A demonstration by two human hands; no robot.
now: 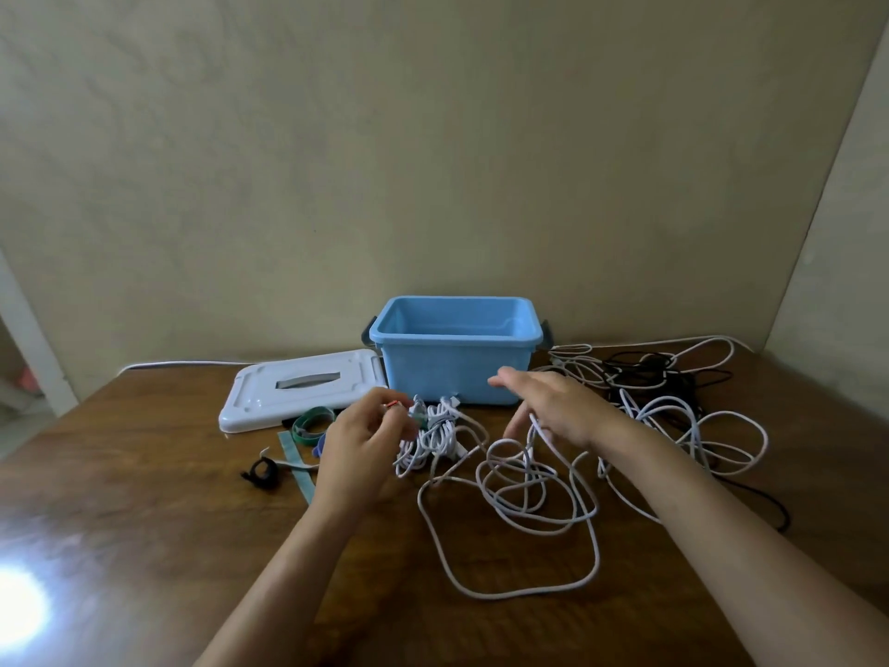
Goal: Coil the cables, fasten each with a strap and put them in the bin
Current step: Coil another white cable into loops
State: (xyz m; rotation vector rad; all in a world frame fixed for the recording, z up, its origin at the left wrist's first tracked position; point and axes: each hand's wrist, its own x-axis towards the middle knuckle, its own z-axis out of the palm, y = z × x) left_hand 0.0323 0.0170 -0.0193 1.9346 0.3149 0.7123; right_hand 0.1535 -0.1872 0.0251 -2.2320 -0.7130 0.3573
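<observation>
A blue bin (454,373) stands open at the back of the wooden table. In front of it my left hand (361,440) pinches the end of a white cable bundle (433,438) with a small red-tipped piece at my fingertips. My right hand (553,411) hovers with fingers stretched out, a strand of the loose white cable (524,493) running under its thumb. That cable sprawls in loops toward the table's front. Green straps (312,423) and a pale green strap (296,466) lie left of my left hand.
The bin's white lid (269,392) lies flat to the left of the bin. A black strap loop (262,471) sits at the left. A tangle of white and black cables (673,397) covers the table's right side. A wall stands close behind.
</observation>
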